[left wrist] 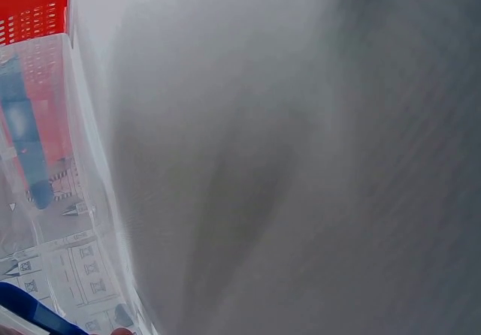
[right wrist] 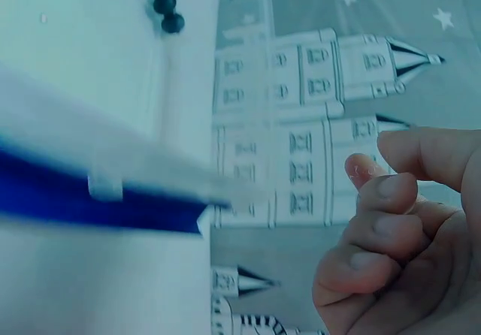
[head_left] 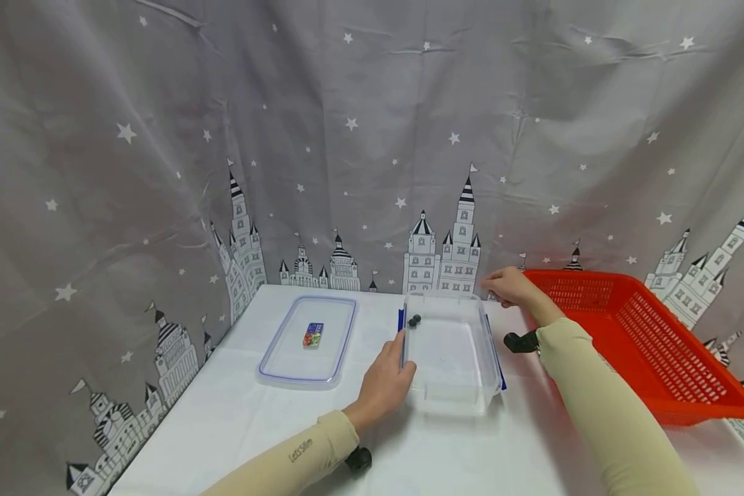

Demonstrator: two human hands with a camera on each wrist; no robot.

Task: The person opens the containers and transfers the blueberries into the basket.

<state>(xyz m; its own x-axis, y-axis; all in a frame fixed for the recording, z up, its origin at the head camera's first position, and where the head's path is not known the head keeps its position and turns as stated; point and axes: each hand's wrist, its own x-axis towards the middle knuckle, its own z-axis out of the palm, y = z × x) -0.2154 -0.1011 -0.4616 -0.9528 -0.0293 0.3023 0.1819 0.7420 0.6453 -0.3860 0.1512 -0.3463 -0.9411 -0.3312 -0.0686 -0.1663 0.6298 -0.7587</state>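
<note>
A clear plastic container (head_left: 452, 408) with blue side latches stands on the white table. My left hand (head_left: 387, 375) grips its left side, thumb at the rim and fingers along the blue latch. Two small dark balls (head_left: 415, 321) lie at the container's far left, seen also in the right wrist view. Just beyond the far right corner hovers my right hand (head_left: 508, 286). In the right wrist view its fingers (right wrist: 387, 226) are loosely curled, the thumb apart from them, and nothing shows between. The right blue latch (right wrist: 113, 200) hangs down near this hand.
To the left lies a clear lid (head_left: 279, 365) with a blue seal, a small colourful packet (head_left: 313, 335) on it. A red plastic basket (head_left: 676, 413) stands at the right, beside my right forearm. Behind the table hangs a grey curtain (head_left: 322, 89) printed with castles and stars.
</note>
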